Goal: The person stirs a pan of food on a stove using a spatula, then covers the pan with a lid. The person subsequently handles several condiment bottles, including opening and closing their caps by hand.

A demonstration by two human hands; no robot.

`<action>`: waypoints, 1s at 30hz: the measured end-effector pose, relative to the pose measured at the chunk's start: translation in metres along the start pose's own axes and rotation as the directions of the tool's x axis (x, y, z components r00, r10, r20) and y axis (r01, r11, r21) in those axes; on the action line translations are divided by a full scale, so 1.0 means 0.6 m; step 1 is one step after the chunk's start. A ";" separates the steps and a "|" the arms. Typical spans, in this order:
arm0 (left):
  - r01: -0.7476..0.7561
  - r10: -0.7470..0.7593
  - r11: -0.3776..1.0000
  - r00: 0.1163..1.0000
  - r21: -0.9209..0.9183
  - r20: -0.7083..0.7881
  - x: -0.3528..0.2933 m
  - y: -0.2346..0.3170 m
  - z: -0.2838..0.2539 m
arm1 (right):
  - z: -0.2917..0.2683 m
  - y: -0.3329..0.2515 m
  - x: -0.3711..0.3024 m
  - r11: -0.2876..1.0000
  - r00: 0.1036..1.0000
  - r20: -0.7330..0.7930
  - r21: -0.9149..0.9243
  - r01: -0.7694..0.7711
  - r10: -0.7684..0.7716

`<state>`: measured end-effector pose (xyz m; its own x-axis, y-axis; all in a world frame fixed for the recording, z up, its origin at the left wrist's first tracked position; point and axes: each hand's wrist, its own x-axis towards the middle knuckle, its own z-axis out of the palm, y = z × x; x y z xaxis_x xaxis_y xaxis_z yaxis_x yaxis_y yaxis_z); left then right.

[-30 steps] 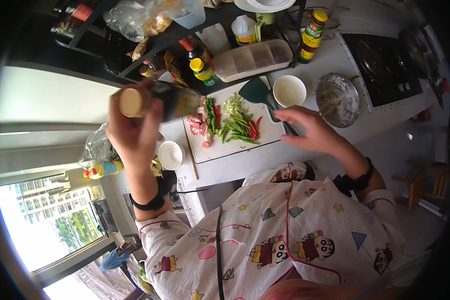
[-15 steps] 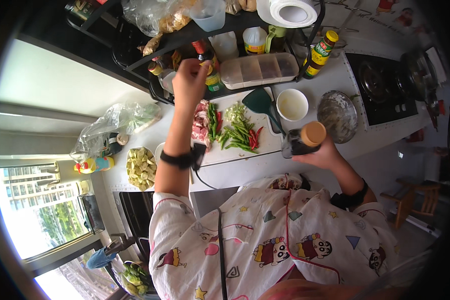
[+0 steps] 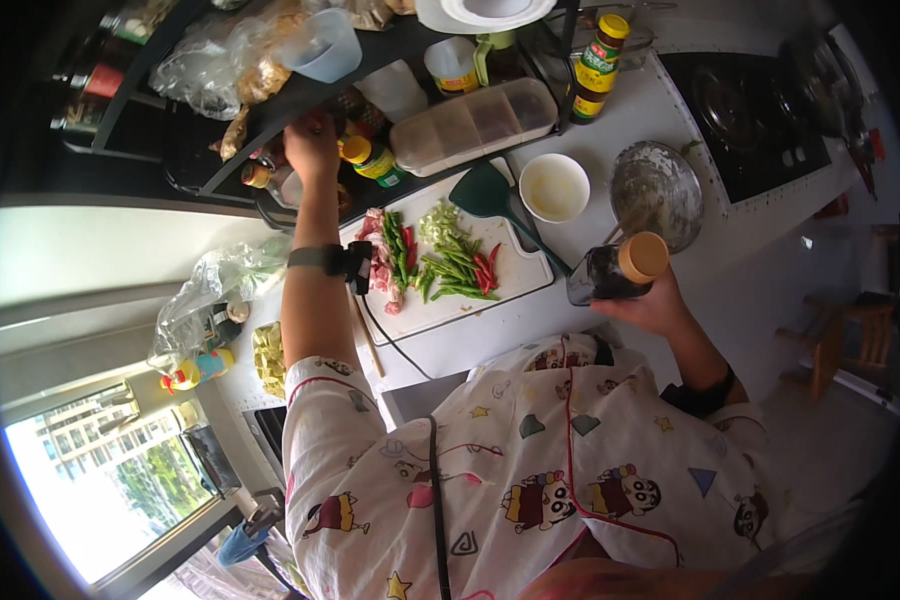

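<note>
My right hand (image 3: 650, 307) is wrapped round a dark see-through bottle with a tan cap (image 3: 595, 278), tilted over the counter's front edge. My left hand (image 3: 312, 150) reaches among the bottles on the lower rack shelf, its fingers curled and partly hidden; what they hold, if anything, is out of sight. Beside it stands a yellow-capped bottle (image 3: 372, 160). Below the rack, a white cutting board (image 3: 470, 308) carries sliced meat (image 3: 378, 250), cut green peppers (image 3: 450, 270), red chillies (image 3: 487, 268) and chopped pale green pieces (image 3: 440, 222). A dark green spatula (image 3: 482, 195) lies across its far right corner.
A white bowl (image 3: 555, 188) and a floury metal bowl (image 3: 657, 195) stand right of the board. Behind them are a lidded compartment box (image 3: 475, 125) and a yellow-capped sauce bottle (image 3: 600, 70). The stove (image 3: 745, 120) is far right; cut pale chunks (image 3: 268, 358) lie left.
My left hand has moved left and farther into the rack, away from the red-topped bottle. The view has shifted slightly. My right hand keeps its hold on the tan-capped bottle.
</note>
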<state>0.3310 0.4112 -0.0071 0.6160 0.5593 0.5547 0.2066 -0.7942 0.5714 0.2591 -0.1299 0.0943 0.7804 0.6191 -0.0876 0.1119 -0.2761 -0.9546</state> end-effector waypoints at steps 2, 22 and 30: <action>-0.020 0.014 0.988 0.999 0.156 0.036 0.019 -0.021 -0.005 | 0.004 0.000 0.001 0.998 0.999 -0.007 0.055 -0.042 0.043; 0.386 -0.315 0.704 0.922 -0.596 0.224 -0.110 0.131 -0.048 | -0.004 0.015 0.017 0.736 0.972 0.233 0.655 -0.171 0.019; 0.227 0.202 0.680 0.856 -0.697 0.476 -0.294 0.532 -0.238 | -0.031 0.031 -0.008 0.766 0.877 0.447 0.623 -0.161 -0.179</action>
<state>0.1798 0.0929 0.1643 0.9308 0.2054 0.3024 -0.2495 -0.2475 0.9362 0.2689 -0.1514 0.0823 0.3892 0.9206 -0.0331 -0.4228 0.1466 -0.8943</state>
